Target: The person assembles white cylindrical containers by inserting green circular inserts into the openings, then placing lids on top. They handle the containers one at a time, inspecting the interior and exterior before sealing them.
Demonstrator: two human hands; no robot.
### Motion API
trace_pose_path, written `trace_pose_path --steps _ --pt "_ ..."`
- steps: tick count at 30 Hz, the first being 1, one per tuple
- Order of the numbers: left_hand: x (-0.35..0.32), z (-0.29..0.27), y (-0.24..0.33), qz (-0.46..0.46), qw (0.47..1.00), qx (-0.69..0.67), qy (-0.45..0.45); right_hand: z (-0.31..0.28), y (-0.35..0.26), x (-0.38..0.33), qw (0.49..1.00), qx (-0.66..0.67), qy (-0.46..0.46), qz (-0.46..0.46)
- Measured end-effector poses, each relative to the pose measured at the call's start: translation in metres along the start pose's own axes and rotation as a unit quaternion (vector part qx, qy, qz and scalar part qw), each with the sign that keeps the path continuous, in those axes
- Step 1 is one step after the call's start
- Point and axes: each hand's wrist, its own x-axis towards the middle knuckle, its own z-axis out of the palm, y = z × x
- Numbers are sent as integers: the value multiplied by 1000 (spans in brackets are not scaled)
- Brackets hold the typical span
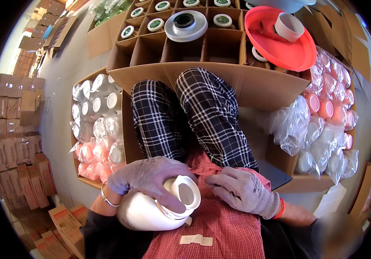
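My left hand (153,179), in a grey work glove, is wrapped round the shoulder of a white jug (144,213). The jug lies tilted across my lap, and its round mouth is uncapped and faces up to the right. Part of its neck is hidden by my fingers. My right hand (243,190), gloved the same way, rests on the red checked cloth (220,220) over my lap, a little right of the jug. Its fingers are loosely bent and slightly apart, with nothing visible in them.
Before my knees stands a divided cardboard box (211,80) with several white-and-green-topped items. On it sit a white round lid (186,26) and a red tray (276,52) holding a white ring (289,27). Boxes of plastic-wrapped white and pink pieces flank me left (76,129) and right (323,183).
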Motion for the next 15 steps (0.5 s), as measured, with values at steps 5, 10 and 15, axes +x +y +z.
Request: trace_pose_path --steps 5,10,15 --pt "7 6 -3 32 999 -29 -10 5 16 -6 998 18 -39 -41" --pt "15 9 -8 19 999 -14 -40 -1 19 -9 997 2 -65 -49" --pt "15 7 -9 -15 998 -23 -51 1 11 -8 999 44 -15 -3"
